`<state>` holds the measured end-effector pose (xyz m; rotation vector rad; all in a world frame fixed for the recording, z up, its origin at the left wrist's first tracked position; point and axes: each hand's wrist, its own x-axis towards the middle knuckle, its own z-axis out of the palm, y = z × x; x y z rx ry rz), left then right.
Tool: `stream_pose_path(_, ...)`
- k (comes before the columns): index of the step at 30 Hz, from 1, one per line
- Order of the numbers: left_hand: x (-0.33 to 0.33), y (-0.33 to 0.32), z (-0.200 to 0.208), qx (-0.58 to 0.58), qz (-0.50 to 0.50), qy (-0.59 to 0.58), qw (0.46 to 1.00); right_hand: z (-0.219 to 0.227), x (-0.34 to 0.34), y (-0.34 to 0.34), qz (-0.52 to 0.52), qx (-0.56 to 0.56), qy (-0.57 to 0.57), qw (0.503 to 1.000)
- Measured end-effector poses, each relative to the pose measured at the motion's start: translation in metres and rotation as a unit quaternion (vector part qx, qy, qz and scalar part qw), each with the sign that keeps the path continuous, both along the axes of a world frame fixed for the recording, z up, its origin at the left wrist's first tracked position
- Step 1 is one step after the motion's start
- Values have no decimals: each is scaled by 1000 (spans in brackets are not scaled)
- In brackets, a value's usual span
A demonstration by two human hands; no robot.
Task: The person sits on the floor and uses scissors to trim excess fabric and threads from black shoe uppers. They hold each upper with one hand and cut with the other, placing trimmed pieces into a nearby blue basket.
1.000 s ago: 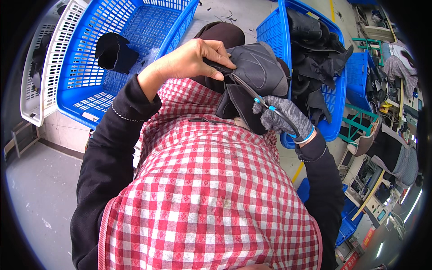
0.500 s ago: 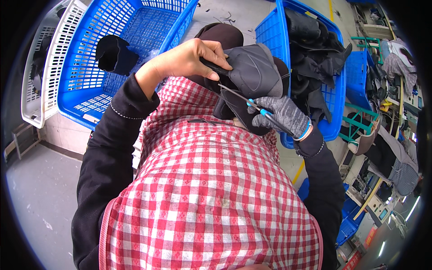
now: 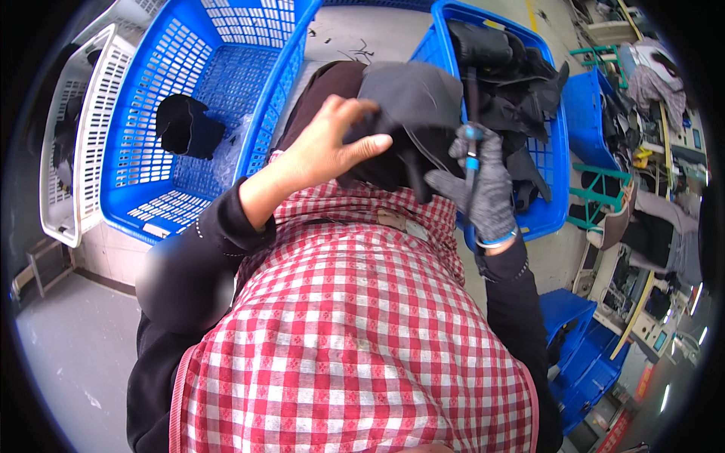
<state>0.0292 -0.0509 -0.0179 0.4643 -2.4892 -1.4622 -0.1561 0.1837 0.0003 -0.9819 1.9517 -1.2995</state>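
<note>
On my lap lies a dark grey, leather-like stitched piece point(image 3: 411, 87), its lower part dark and loosely folded. My bare left hand point(image 3: 328, 143) is at its left side, thumb and fingers apart. The fingertips are near or on the material; whether they touch it I cannot tell. In a grey knit glove, my right hand point(image 3: 487, 181) is closed round a slim tool point(image 3: 473, 143) with a dark handle and light blue bands. The tool points away from me, beside the right edge of the piece. Its tip is blurred against the dark pieces behind.
At the left stands a blue basket point(image 3: 121, 177) holding a black piece point(image 3: 185, 127), with a white basket point(image 3: 91, 151) beside it. A second blue basket point(image 3: 557, 189) on the right is heaped with dark pieces point(image 3: 521, 94). Further right are workbenches and a green metal frame point(image 3: 596, 200).
My left hand has let go of the piece's edge and spread its fingers. The tool has swung from pointing at the piece to pointing away from me. The piece has turned and lies lower.
</note>
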Motion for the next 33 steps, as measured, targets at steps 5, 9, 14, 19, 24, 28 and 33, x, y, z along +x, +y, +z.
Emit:
stream_pose_path(5,-51,-33,10,-158,-20,-8,987,-23,9,-4,-99,-103,-313,939)
stream_pose_path(9,-115,-38,0,-128,-164,158,965,-41,11,9,-143,-175,-452,863)
stream_pose_path(14,-134,-41,32,-75,-317,-48,944,-30,22,25,-83,26,18,996)
stream_pose_path(19,-81,-63,63,103,-146,-26,984,16,9,17,-278,-314,-663,620)
stream_pose_path(24,-35,-24,35,423,-76,-27,902,27,29,-23,30,-240,-100,965)
stream_pose_path(28,-14,-12,20,475,-34,-4,879,10,31,-45,57,-173,-70,981)
stream_pose_path(33,-16,-11,20,535,-21,13,844,4,16,-31,-80,-146,-210,964)
